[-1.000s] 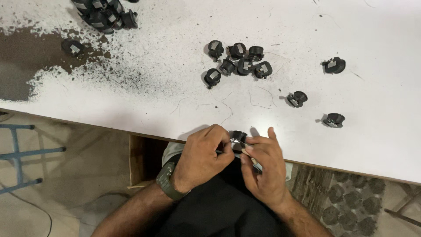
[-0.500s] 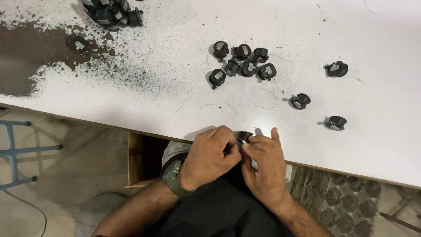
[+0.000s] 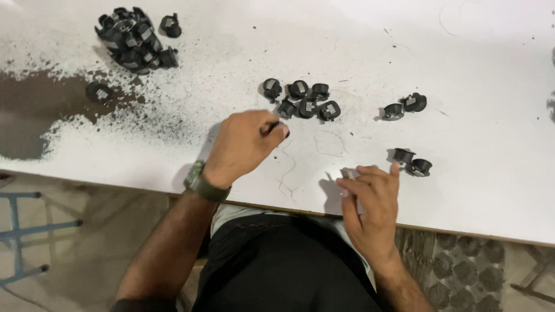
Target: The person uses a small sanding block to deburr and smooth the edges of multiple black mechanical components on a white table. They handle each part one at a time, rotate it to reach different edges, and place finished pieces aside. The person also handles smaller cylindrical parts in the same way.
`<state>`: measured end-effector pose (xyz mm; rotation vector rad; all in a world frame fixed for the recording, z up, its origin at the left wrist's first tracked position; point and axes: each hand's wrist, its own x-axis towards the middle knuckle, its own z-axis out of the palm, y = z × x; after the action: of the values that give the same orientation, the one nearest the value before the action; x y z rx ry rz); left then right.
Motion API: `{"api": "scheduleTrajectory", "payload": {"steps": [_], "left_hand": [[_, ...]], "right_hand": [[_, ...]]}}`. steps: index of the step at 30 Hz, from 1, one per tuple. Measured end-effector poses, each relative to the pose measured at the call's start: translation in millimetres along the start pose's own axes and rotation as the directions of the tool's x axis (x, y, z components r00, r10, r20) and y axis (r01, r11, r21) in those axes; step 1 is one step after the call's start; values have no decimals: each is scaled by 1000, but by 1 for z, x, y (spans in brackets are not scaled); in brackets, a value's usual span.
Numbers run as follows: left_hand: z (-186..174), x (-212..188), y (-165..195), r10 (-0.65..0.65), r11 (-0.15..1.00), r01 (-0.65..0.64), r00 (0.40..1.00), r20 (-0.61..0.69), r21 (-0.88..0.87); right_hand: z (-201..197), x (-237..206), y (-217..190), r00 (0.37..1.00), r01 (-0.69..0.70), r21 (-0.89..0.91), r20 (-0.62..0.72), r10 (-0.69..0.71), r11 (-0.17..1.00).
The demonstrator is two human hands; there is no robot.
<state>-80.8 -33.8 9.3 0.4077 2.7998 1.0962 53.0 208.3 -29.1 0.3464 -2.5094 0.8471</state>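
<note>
Fingers of the left hand (image 3: 245, 144) are pinched on one small black part (image 3: 276, 128), just below a cluster of five such parts (image 3: 302, 99). Right hand (image 3: 370, 202) grips a small pale piece (image 3: 348, 174) near two black parts (image 3: 411, 160) on the white table (image 3: 491, 69).

Parts cluster (image 3: 302, 98) on table (image 3: 462, 46), beyond hands

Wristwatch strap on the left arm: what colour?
Olive green wristwatch strap, seen in the head view, the only one.

The left hand (image 3: 245, 144) hides most of the small black part (image 3: 276, 128) in its grip.
</note>
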Motion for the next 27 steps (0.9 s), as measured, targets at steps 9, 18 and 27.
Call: {"api": "scheduleTrajectory", "payload": {"steps": [9, 18, 27], "left_hand": [[13, -53, 30, 117, 973, -50, 948, 296, -227], [7, -73, 37, 317, 936, -278, 932, 175, -215], [19, -84, 30, 406, 898, -403, 914, -19, -177]], "right_hand": [[8, 19, -26, 972, 37, 87, 228, -56, 996], [10, 9, -21, 983, -47, 5, 179, 45, 999], [14, 7, -21, 985, -10, -72, 171, 22, 997]]}}
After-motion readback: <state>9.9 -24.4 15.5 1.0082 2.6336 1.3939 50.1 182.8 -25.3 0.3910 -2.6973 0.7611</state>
